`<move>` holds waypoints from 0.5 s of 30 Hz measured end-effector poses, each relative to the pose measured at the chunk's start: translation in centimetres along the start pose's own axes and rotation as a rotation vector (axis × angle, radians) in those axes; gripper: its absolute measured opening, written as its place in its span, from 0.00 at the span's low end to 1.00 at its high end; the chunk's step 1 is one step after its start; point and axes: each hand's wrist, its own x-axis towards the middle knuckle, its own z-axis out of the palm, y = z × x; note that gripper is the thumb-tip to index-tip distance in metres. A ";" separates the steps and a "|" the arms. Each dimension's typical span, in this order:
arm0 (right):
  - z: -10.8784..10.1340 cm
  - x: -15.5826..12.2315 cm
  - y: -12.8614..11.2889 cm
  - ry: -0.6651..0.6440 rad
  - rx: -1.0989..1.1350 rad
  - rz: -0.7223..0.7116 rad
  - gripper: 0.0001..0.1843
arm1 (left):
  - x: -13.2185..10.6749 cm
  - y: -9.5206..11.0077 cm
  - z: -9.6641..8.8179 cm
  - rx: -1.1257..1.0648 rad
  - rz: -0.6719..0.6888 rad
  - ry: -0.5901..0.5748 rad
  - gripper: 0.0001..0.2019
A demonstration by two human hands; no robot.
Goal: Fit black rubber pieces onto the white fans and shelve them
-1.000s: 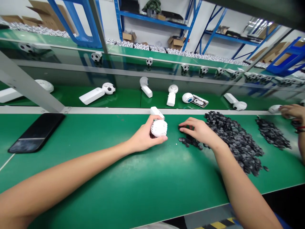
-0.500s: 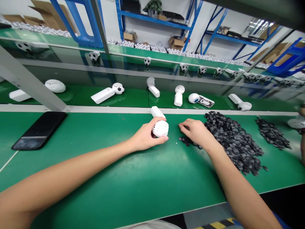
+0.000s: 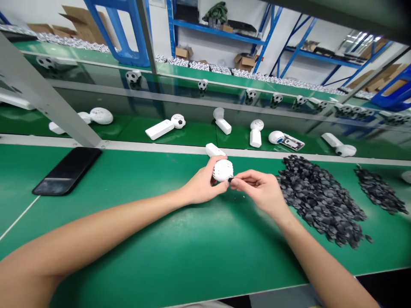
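Note:
My left hand (image 3: 207, 179) is closed around the round, slotted head of a white handheld fan (image 3: 223, 170). Its white handle points away from me, toward the metal rail. At the head's lower right edge, my right hand (image 3: 258, 188) pinches a small black plastic piece (image 3: 230, 179) between thumb and forefinger. The piece is against or very near the head; its exact contact is too small to tell. Just right of that hand lies a large pile of similar black pieces (image 3: 321, 196).
A black phone (image 3: 67, 171) lies at the left. A smaller black pile (image 3: 380, 190) is at the far right. Beyond the rail (image 3: 154, 147), several white fans, such as one with a football pattern (image 3: 165, 127), lie on a green belt. A slanted metal post (image 3: 51, 94) rises at left.
My right hand has come from the edge of the black pile leftward to the fan head, now with a black piece in its fingertips. The left hand keeps its hold. The whole view has shifted slightly.

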 end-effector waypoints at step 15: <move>0.8 -0.3 0.4 0.043 -0.300 -0.159 0.19 | -0.1 0.6 -0.1 0.107 -0.026 -0.051 0.40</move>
